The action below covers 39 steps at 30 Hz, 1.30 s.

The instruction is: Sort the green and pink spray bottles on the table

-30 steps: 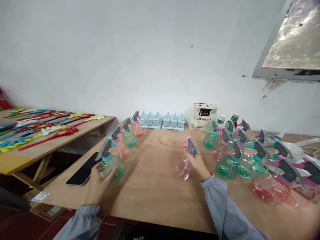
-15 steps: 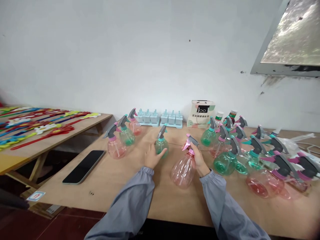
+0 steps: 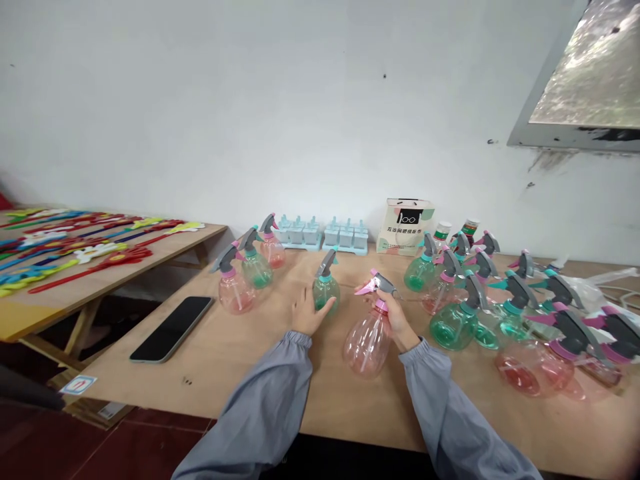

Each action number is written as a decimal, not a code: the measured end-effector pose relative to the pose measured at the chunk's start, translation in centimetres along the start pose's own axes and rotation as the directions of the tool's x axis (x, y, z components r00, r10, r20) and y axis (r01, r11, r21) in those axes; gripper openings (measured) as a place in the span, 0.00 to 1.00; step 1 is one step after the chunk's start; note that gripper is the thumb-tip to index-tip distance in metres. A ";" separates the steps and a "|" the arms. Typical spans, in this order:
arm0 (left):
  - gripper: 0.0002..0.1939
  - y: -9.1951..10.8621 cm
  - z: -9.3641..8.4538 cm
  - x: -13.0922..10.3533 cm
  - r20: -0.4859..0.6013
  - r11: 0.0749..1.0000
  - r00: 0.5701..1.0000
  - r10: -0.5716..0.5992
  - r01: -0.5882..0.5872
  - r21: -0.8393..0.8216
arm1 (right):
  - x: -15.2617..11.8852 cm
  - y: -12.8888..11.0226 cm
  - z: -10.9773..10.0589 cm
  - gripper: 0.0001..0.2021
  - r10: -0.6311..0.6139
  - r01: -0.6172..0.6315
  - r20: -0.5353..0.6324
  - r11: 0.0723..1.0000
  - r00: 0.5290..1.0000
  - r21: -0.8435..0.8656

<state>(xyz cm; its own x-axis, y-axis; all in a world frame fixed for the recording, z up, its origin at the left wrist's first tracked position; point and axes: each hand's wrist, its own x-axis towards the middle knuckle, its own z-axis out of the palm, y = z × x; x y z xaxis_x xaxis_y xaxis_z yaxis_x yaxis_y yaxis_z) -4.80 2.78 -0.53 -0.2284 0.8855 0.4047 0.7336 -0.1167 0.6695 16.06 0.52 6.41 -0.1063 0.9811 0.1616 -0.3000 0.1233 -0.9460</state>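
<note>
My right hand (image 3: 394, 319) is wrapped round the neck of a pink spray bottle (image 3: 367, 343), just below its pink and grey trigger head. The bottle leans a little to the right over the table, and a thin tube shows inside it. My left hand (image 3: 309, 312) has its fingers spread, thumb out, close by a green spray bottle (image 3: 327, 291). That green bottle stands upright with a grey and teal head; whether the thumb touches it I cannot tell.
Several pink and green spray bottles (image 3: 453, 325) crowd the right side. Three more, including a pink bottle (image 3: 237, 293), stand left of centre. A black phone (image 3: 173, 330) lies at left. Behind are light-blue popsicle molds (image 3: 346, 237) and a carton (image 3: 404, 227). Colourful hand clappers (image 3: 107, 261) cover another table.
The pink bottle's trigger head has turned slightly, its nozzle now pointing more to the left. My left hand's fingers have spread a little. The whole view has shifted slightly.
</note>
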 end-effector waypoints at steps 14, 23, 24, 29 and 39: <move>0.40 -0.1 0.1 0.1 0.028 1.000 0.999 0.015 -0.015 -0.022 | 0.2 1.2 -0.2 0.17 -0.031 0.034 -0.086 0.999 0.996 0.024; 0.40 0.2 -0.1 -0.1 0.057 0.998 0.998 0.031 -0.027 -0.063 | 0.1 1.7 -0.5 0.17 -0.141 0.129 -0.091 0.984 0.986 -0.123; 0.39 0.2 -0.1 -0.1 0.065 0.998 0.997 0.027 -0.023 -0.061 | -0.1 1.5 -0.6 0.16 -0.207 0.192 -0.077 0.966 0.975 -0.172; 0.39 0.5 -0.1 -0.2 0.110 0.998 0.994 0.021 -0.015 -0.054 | -2.8 0.0 -2.0 0.17 -0.400 0.325 -0.113 0.854 0.909 -0.407; 0.39 -0.1 0.4 -0.4 0.077 0.996 0.995 0.061 -0.055 -0.069 | -11.8 -3.2 -14.1 0.18 -0.597 0.099 -0.350 0.589 0.722 -0.802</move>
<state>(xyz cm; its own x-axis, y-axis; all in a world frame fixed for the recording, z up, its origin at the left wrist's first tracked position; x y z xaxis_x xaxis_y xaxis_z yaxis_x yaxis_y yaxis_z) -4.51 2.64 -1.00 -0.1333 0.9089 0.3950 0.6994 -0.1961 0.6873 31.61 -9.36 3.57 0.4340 0.6868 0.5831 0.5728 0.2892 -0.7670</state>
